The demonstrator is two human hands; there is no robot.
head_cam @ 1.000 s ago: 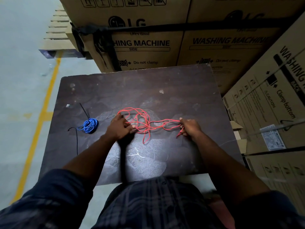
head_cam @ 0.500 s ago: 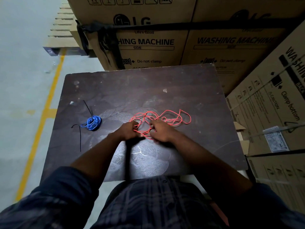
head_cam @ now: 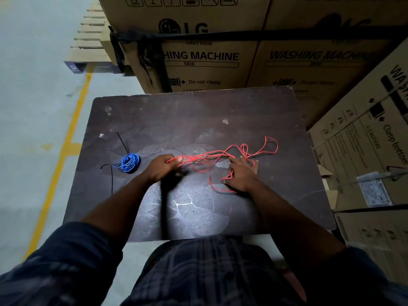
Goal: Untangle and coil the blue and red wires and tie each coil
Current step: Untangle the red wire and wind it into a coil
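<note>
- Red thin plastic-coated wire point(head_cam: 220, 154), head view: it lies loose on the dark, scuffed wooden tabletop point(head_cam: 198, 111), right of centre. It is strung between the two hands, with open loops spilling past the right hand toward the far right corner.
- Its long axis runs left to right across the table, climbing a little toward the far right. One slack bend curls back on the near side, beside the right wrist.
- Left hand point(head_cam: 162, 167): the fingers are curled round the gathered strands at the wire's left end.
- Right hand point(head_cam: 241, 175): it lies well apart from the left, over the strands with fingers spread. Whether it pinches any strand, I cannot tell.
- Small blue wire bundle point(head_cam: 129, 162): it sits near the left hand, untouched, with a thin black tie strip point(head_cam: 122, 143) at it. It looks already coiled.
- Step in hand, as I judge it: untangling the red wire. The next move calls for drawing the far loops straight along that axis without tightening the crossings, then winding.
- Printed cardboard cartons point(head_cam: 198, 58) stand behind the table.
</note>
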